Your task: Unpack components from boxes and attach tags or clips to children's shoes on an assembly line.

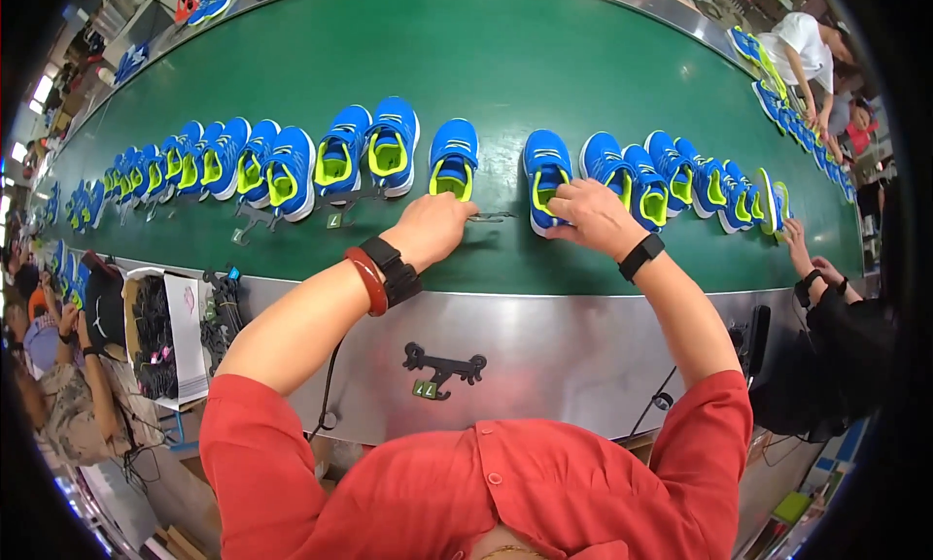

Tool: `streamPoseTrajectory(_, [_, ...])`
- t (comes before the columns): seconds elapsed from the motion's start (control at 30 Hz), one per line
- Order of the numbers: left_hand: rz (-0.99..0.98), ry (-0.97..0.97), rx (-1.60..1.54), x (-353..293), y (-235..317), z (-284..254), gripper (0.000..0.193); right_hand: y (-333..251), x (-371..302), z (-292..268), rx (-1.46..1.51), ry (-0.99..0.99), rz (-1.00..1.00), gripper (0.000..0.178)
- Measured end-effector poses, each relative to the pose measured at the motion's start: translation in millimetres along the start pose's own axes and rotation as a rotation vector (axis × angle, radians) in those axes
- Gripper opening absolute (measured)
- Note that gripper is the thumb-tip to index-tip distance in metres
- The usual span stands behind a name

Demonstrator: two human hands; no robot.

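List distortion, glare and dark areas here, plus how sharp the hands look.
Head view: the green surface has curved edges; head view: pale sheen on the metal ledge; head view: black corners; head view: left hand and right hand look fairly sharp.

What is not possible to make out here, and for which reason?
All in the head view:
Left hand: most fingertips hidden by the hand itself.
Blue shoe: opening partly covered by the right hand.
Thin dark item between hands: too small to identify.
Far-left shoes: too small and blurred to count.
Red shirt: cut off by the lower edge.
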State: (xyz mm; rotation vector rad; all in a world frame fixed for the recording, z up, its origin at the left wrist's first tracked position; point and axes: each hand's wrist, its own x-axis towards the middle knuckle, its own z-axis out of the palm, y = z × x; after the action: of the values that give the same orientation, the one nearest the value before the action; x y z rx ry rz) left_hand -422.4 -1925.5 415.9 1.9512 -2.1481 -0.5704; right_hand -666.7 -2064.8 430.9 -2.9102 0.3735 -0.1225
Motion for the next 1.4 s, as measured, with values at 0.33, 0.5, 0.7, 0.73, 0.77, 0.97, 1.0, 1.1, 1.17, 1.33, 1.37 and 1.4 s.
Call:
streamPoseTrajectory(0.33, [-0.068, 0.01, -0.036, 1, 4, -1, 0.02, -28, 40, 5, -0.329, -0.006, -0.061, 0.017])
streamPoseTrajectory(0.5, [-0.03, 0.073, -0.13, -5, 7, -1, 0.019, -31, 48, 6, -0.394, -0.031, 0.001, 0.015])
streamPoseTrajectory(0.7, [0.042, 0.149, -0.297, -8, -1, 7, 0.062, -10, 38, 24, 0.307, 0.226, 0.113, 0.047])
streamPoseTrajectory(0.73, [0.04, 0.14, -0.299, -9, 5, -1, 0.062, -12, 34, 24, 0.314, 0.223, 0.118, 0.047])
streamPoseTrajectory(0.77, [-0.022, 0.022, -0.15, -10, 11, -10, 0.065, -18, 28, 21, 0.313, 0.205, 0.16, 0.048])
streamPoseTrajectory(0.97, [0.126, 0.526, 0.013, -15, 17, -26, 0.039, -46, 0, -7, 1.765, 0.44, 0.679, 0.026])
streamPoseTrajectory(1.0, [0.142, 0.541, -0.041, -14, 26, -31, 0.035, -42, -7, -11, 2.029, 0.453, 0.565, 0.025])
streamPoseTrajectory(1.1, [0.189, 0.525, -0.175, -13, 59, -22, 0.03, -39, -22, -24, 2.325, 0.578, 0.461, 0.022])
streamPoseTrajectory(1.17, [0.205, 0.483, -0.297, -13, 84, -12, 0.027, -28, -30, -31, 2.561, 0.684, 0.293, 0.02])
streamPoseTrajectory(1.33, [0.066, 0.027, -0.895, -14, 158, 16, 0.033, -4, -56, -35, 2.816, 0.86, 0.037, 0.018])
streamPoseTrajectory(1.37, [0.082, -0.079, -0.979, -13, 171, 20, 0.04, -1, -61, -33, 2.864, 0.912, -0.005, 0.018])
streamPoseTrajectory(1.4, [0.056, -0.141, -1.17, -13, 186, 27, 0.04, 1, -64, -33, 2.913, 0.959, -0.055, 0.019])
